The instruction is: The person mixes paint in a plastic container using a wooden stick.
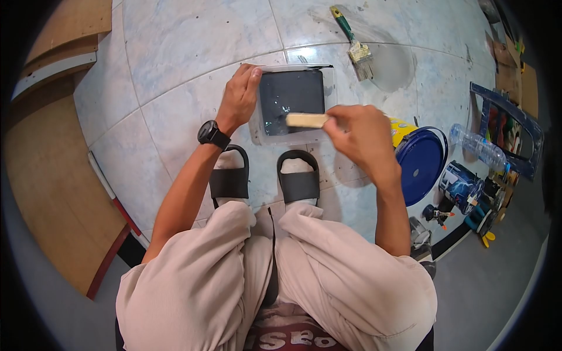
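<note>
A clear plastic container [254,126] stands on the tiled floor in front of my feet, holding dark grey, glossy liquid [293,93] that looks like paint. My left hand [240,93] grips the container's left rim near its upper corner. In my right hand [363,134] is a flat wooden stick [307,120], pinched between thumb and fingers. Its far end reaches over the dark liquid; whether the tip is dipped in I cannot tell. Beyond the container to the right lies a paintbrush [352,44] with a green handle and pale, stained bristles.
Right of my right hand a yellow bucket with a blue lid [420,165] lies tipped over. Past it are a plastic bottle [477,146], a blue can [461,184] and a dark frame [509,128]. Wooden boards [58,199] line the left side.
</note>
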`<state>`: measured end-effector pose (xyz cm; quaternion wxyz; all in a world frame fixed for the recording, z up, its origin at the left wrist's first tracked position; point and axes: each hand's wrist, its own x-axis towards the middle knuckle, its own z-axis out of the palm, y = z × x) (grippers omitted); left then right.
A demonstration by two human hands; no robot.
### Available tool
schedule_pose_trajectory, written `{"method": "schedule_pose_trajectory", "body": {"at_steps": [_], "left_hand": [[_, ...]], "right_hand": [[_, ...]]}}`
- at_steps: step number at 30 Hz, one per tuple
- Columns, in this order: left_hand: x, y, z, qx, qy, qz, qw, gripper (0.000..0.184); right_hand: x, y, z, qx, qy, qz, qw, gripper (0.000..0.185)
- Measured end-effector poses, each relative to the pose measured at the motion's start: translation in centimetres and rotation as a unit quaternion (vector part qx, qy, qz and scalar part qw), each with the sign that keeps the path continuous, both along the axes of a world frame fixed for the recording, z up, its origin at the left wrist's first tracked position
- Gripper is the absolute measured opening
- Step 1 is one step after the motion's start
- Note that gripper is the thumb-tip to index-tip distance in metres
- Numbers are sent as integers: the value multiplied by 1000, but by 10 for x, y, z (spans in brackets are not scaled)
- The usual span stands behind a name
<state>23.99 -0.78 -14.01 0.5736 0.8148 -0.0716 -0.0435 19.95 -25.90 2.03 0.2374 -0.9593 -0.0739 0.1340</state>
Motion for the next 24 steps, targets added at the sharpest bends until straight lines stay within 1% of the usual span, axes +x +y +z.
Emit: {"method": "schedule_pose_trajectory", "body": {"at_steps": [1, 2, 4, 6, 8, 9, 10, 12, 13, 14, 16, 18, 21, 24], "left_hand": [[0, -1, 0, -9, -10, 1, 1000, 40], [-1, -2, 0, -19, -21, 3, 1000, 40], [-2, -3, 1, -18, -17, 7, 1000, 41], [-2, -1, 2, -15, -17, 9, 1000, 41], [-1, -1, 4, -4, -4, 3, 1000, 42], [0, 0, 5, -5, -5, 2, 1000, 42], [-1, 2, 5, 0, 16, -5, 1000, 42], [-2, 2, 3, 3, 40, -8, 999, 42], [-2, 1, 2, 0, 16, -1, 1000, 43], [-2, 0, 2, -2, -9, 5, 1000, 44], [-2, 0, 2, -3, -11, 7, 1000, 44], [-2, -1, 2, -4, -11, 6, 1000, 44], [-2, -1, 2, -9, -11, 5, 1000, 44], [-3, -1, 3, -20, -13, 11, 1000, 45]], "right_hand": [[3, -5, 2, -23, -31, -17, 999, 19], [7, -4, 3, -23, -30, -16, 999, 19], [15, 0, 2, -13, -82, -36, 996, 20], [14, 11, 0, -19, -75, -18, 997, 20], [9, 18, 2, -25, -9, 46, 999, 21], [6, 13, 2, -30, -4, 52, 998, 21], [8, 5, 4, -30, -4, 52, 998, 21], [13, -7, 12, -50, -23, 5, 999, 22], [17, -10, 16, -54, -34, -19, 998, 22], [20, -8, 14, -54, -33, -16, 998, 22], [27, 1, 6, -17, -86, -12, 996, 20], [23, 17, -2, -11, -88, -4, 996, 18], [7, 28, 4, -19, -9, 39, 999, 19], [1, 6, 9, -45, -6, 30, 998, 20]]}}
